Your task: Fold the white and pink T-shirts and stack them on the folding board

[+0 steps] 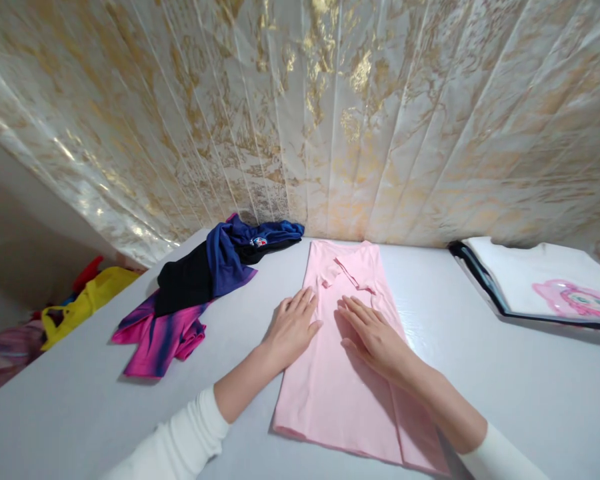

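Note:
A pink short-sleeved shirt (340,400) lies on the white table with its sides folded in to a long strip. Its sleeves cross near the far end. My left hand (293,328) rests flat on the shirt's left edge, fingers stretched out and pointing away from me. Over the middle and right of the shirt is my right hand (375,333), palm down with its fingers extended; whether it presses on the cloth all along I cannot tell. Neither hand grips anything.
At the left of the white table (240,360) lies a loose heap of blue, black and magenta clothes (190,280). A stack of folded shirts (520,273), white on top, sits at the right. Beyond the left edge are yellow cloth (95,297) and other fabrics. A gold-patterned curtain (330,120) hangs behind.

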Demonstrator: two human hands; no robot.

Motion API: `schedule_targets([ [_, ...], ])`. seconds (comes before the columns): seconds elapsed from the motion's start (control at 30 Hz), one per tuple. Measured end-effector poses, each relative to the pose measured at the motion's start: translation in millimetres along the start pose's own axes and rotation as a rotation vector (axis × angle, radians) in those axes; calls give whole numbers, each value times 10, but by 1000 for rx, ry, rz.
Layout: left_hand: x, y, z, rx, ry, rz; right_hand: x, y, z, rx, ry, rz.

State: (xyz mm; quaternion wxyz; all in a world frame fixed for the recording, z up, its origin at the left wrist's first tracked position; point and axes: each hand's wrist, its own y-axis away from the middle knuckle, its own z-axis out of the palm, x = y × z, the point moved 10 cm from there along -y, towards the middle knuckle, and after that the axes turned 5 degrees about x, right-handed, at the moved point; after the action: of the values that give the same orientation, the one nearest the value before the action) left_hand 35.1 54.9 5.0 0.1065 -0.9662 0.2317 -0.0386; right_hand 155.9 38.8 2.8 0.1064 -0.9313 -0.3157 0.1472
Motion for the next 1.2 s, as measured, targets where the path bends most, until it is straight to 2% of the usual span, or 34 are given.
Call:
schedule_targets([
  [0.1, -2, -173, 67, 10, 1, -23, 48, -21, -8, 20, 7, 4],
  [0.3, -61, -467, 65, 53, -3, -83, 513, -260, 75, 16, 20, 36],
  [0.4, -131, -624, 106, 72, -4, -126, 598, -408, 2, 60, -9, 58],
  [0.47, -169, -703, 134, 82, -4, -154, 441, -462, -118, 102, -76, 36],
  [0.53, -191, -753, 156, 85, -1, -168, 95, -458, -240, 109, -215, -40],
  [0.63, -207, -783, 179, 80, 7, -174, -501, -348, -264, -25, -448, -140],
  [0.73, -213, -786, 182, 77, 12, -170, -823, -223, -156, -134, -510, -143],
  [0.93, -190, -796, 181, 56, 44, -131, -795, -196, -13, -101, -534, -82],
  [1.07, -171, -795, 187, 50, 64, -80, -748, -205, -71, -48, -616, -66],
  [1.2, -185, -790, 189, 59, 82, -68, -789, -180, -184, 27, -605, -116],
])
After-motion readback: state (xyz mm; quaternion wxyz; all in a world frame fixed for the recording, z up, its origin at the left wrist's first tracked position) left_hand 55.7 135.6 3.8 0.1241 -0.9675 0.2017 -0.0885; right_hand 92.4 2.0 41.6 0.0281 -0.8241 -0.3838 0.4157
